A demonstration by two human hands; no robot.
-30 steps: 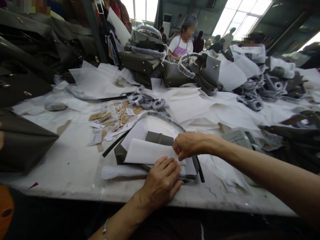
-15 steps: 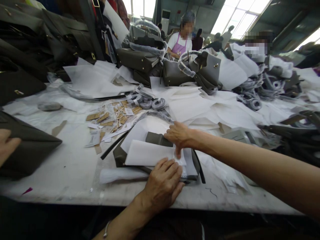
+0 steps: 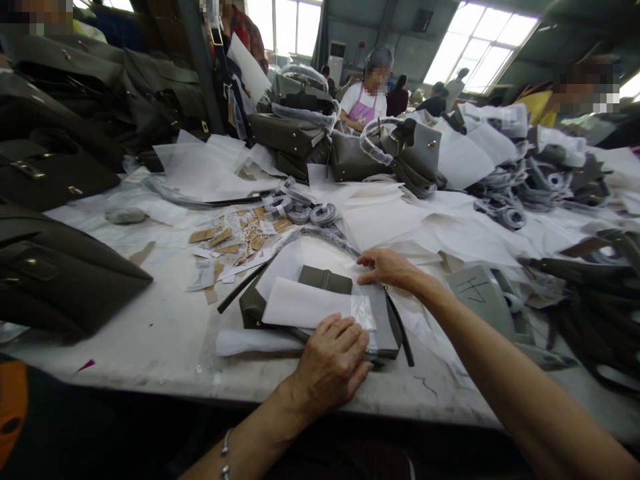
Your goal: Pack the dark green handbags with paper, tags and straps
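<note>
**Both Hands Flat on the Folded Bag, Sheet Laid Across It**

My left fingers (image 3: 345, 331) lie stretched and slightly spread, palm down, pressing the near edge of the white sheet (image 3: 305, 305). The left hand (image 3: 330, 367) grips nothing. My right fingers (image 3: 369, 260) are likewise extended, low and flat, at the far right corner of the grey-green folded bag (image 3: 325, 280). The right hand (image 3: 390, 267) closes on nothing I can see, though its underside is hidden.

The bag lies flat on the surface (image 3: 160, 333), directly ahead of me and near the front edge. The sheet covers its middle. A small clear packet (image 3: 363, 311) sits at the sheet's right end, touching my left fingertips. A black strap (image 3: 403, 330) runs along the bag's right side, and a white paper roll (image 3: 250, 342) lies against its near-left edge.

Judgement: the step in hand is flattening sheet and bag, with 1 hand at each of 2 opposite edges. A next move calls for the weight of 1 hand on the sheet while the other works, since the thin paper looks apt to slide or crease.

Farther out are loose tags (image 3: 235, 239) and coiled straps (image 3: 313, 213). A dark bag (image 3: 65, 280) lies at left, grey handbags (image 3: 390, 150) stand beyond, and a person in a purple apron (image 3: 367, 103) is at the far side.
</note>
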